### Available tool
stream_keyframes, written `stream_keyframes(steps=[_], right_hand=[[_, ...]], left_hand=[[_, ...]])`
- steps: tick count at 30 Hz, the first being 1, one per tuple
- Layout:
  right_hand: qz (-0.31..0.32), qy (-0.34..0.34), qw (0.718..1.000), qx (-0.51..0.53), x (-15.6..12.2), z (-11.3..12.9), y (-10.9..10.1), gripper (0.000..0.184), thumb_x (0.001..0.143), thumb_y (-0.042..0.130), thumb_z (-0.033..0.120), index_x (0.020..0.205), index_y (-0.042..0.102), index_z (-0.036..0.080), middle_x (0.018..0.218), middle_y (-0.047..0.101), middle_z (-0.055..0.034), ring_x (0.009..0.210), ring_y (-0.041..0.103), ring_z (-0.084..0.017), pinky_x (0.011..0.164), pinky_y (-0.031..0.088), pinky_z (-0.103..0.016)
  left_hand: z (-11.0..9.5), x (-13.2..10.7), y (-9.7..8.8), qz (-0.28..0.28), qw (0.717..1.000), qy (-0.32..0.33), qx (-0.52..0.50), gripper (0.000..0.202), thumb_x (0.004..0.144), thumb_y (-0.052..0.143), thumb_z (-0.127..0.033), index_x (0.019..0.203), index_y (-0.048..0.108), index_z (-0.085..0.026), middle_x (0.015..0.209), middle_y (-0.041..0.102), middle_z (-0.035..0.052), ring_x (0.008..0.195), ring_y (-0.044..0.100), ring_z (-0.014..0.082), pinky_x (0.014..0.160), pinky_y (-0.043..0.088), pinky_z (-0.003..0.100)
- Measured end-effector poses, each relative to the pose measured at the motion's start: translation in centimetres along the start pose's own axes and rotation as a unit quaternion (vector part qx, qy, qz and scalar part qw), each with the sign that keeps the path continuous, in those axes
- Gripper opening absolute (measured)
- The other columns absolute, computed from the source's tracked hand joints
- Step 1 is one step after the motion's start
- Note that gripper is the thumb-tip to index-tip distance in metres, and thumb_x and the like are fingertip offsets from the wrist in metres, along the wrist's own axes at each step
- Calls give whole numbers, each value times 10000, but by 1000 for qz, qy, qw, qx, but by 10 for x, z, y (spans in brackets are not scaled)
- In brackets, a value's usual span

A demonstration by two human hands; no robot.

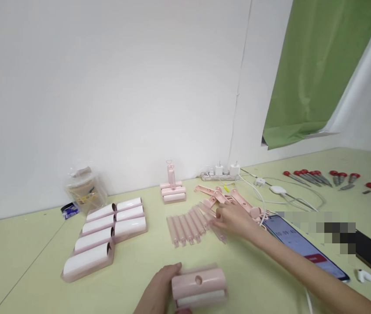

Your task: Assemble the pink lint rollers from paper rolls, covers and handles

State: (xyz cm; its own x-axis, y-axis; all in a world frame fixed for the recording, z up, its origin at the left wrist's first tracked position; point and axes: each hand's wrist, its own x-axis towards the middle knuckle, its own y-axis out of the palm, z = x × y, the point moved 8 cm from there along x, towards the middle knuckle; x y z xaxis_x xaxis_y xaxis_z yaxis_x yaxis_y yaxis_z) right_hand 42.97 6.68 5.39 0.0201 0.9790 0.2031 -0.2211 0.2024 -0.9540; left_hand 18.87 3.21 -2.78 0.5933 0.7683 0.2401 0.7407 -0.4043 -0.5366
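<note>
My left hand [164,283] is closed around the left end of a lint roller head [198,282]. This head has a pink, curved holder with a round hole, over a white roll. My right hand [233,218] reaches across the table, with its bent fingers closed on a pink see-through handle tube [220,233] at the right end of a row. Several more handle tubes [185,226] lie side by side to the left of it. Just behind the right hand is a pile of pink roller holders [216,194]. The right fingertips are partly hidden among the pink parts.
White rolls in clear pink covers [95,240] lie at left. A lint roller set [173,192] stands by the wall. At right are a phone [303,246], an earbud [364,275], a power strip [220,175], cables and red-handled tools [306,174]. A plastic bag [85,192] stands back left.
</note>
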Motion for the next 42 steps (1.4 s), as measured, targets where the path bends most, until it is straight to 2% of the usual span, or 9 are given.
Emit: stream_keyframes(steps=[4,8,11,15,18,22,28,36,42], right_hand=[[41,48,998,-5,-10,-5,17,151,635,585,220,522,553,125,649,620,-146,696,584,-276,630,410,-334],[64,34,995,75,-24,-1,-2,115,693,505,220,637,565,140,615,609,-62,586,570,-173,535,416,-245],[79,-27,983,162,-40,29,-13,99,709,479,203,754,557,163,726,618,-13,673,576,-122,590,440,-186],[66,-101,951,286,-55,75,-12,80,648,483,124,710,513,165,727,583,2,693,544,-112,632,436,-189],[62,-120,945,297,-57,90,-9,86,621,477,99,671,481,168,677,550,16,650,516,-108,596,419,-189],[74,-142,936,313,-56,90,-11,105,619,470,77,671,477,169,693,553,20,671,524,-107,631,424,-193],[138,-125,932,312,-53,85,-3,110,598,540,107,692,532,164,713,605,16,670,553,-118,605,426,-193],[125,-126,949,261,-56,89,-5,61,645,516,135,694,497,166,647,576,25,595,530,-104,549,411,-184],[80,-167,928,323,-67,93,-7,89,666,498,98,707,472,173,709,570,26,655,540,-102,615,430,-180]], left_hand=[[3,0,3,15,999,-46,-12,678,589,649,-193,1218,397,-227,1132,528,53,1078,470,240,970,295,339],[-2,7,13,12,995,-95,-37,660,592,635,-195,1201,382,-181,1124,516,78,1062,466,242,933,336,341],[-9,14,19,23,995,-92,-25,537,626,626,-211,1126,431,-198,1120,514,66,1066,448,241,921,345,345],[-13,16,22,57,996,-68,-19,523,677,618,-242,1151,397,-221,1155,486,53,1083,429,225,937,337,340],[-16,14,20,59,996,-61,-18,518,688,620,-251,1154,396,-223,1160,477,49,1083,429,216,935,345,333],[-21,14,18,57,996,-66,-17,517,681,631,-245,1146,407,-213,1153,481,49,1080,431,214,940,343,332],[-24,15,17,57,996,-67,-16,509,683,624,-230,1144,410,-216,1151,478,48,1076,432,209,936,348,330],[-25,14,15,49,996,-72,-16,495,683,622,-237,1137,428,-211,1155,490,61,1084,435,223,941,349,350],[-25,17,15,45,997,-67,-15,505,656,638,-221,1120,439,-206,1104,528,60,1024,492,227,892,393,341]])
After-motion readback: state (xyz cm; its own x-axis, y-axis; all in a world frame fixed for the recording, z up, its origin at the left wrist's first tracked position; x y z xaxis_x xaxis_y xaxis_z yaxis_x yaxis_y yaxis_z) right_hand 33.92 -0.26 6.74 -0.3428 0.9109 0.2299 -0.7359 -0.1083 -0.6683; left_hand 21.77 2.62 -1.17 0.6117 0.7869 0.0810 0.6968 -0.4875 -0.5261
